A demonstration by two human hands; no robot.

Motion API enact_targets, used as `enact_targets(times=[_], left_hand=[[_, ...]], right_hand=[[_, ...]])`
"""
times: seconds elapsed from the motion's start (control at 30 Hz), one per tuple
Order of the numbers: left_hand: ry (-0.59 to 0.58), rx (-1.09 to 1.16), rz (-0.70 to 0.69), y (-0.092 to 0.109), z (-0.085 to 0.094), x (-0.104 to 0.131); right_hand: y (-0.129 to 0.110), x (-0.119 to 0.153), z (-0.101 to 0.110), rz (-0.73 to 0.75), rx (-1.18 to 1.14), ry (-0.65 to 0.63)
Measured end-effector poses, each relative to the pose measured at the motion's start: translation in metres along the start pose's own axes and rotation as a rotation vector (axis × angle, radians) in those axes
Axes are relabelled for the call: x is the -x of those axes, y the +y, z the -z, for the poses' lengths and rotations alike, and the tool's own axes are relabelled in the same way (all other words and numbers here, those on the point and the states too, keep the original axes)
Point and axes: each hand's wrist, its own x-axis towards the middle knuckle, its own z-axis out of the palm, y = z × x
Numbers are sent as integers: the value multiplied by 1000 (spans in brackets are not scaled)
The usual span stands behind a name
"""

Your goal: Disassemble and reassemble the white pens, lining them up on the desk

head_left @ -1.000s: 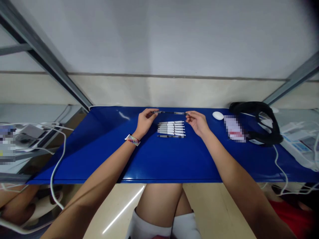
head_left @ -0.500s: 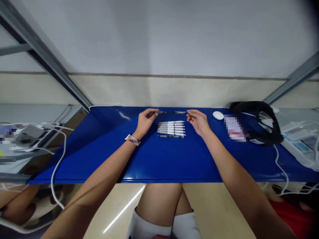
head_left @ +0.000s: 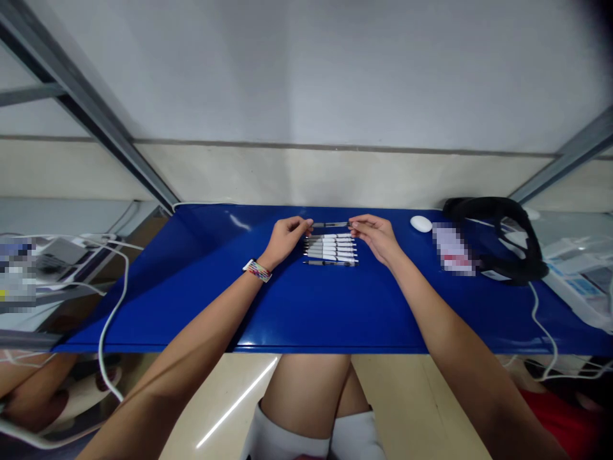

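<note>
A dark pen with a clear part (head_left: 330,225) lies level between my two hands, just beyond a row of pens. My left hand (head_left: 287,237) pinches its left end; a patterned band circles that wrist. At the right end, the fingertips of my right hand (head_left: 376,235) are closed on the same pen. Several white and grey pens (head_left: 330,246) lie side by side on the blue table (head_left: 306,306), tips to the left. Nearest to me in the row is a darker pen (head_left: 330,263), parallel to the others.
To the right are a white oval object (head_left: 421,223), a blurred pinkish item (head_left: 453,249) and a black headset-like strap (head_left: 522,236). A white cable (head_left: 125,281) hangs over the left side. Other people's limbs show low at both sides.
Both hands have come closer together and slightly toward me. The separate dark pieces between them now appear as one pen, just behind the row.
</note>
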Motion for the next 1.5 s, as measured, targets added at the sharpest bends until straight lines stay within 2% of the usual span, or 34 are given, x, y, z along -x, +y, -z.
enact_targets(times=[0.17, 0.4, 0.57, 0.7, 0.8, 0.97, 1.13, 1.33, 1.5], left_hand=[[6, -64, 14, 0, 1, 0], [-27, 125, -35, -3, -1, -2], [-38, 29, -112, -4, 0, -1], [-81, 30, -86, -6, 0, -2], [-78, 28, -119, -7, -1, -2], [-99, 111, -20, -4, -1, 0], [-86, 106, -71, -1, -1, -1], [-40, 85, 35, -1, -3, 0], [-26, 55, -30, -1, -4, 2]], right_hand=[[-1, 3, -4, 22, 46, -39], [4, -1, -2, -27, -53, 23], [4, -1, -3, -32, -36, 7], [4, 0, -5, -34, -32, -1], [4, 0, -7, -37, -42, 3], [4, 0, -7, -43, -56, 3], [2, 1, -7, -35, -81, 17], [2, 0, -8, -17, -94, 40], [4, 0, -7, -54, -131, 67]])
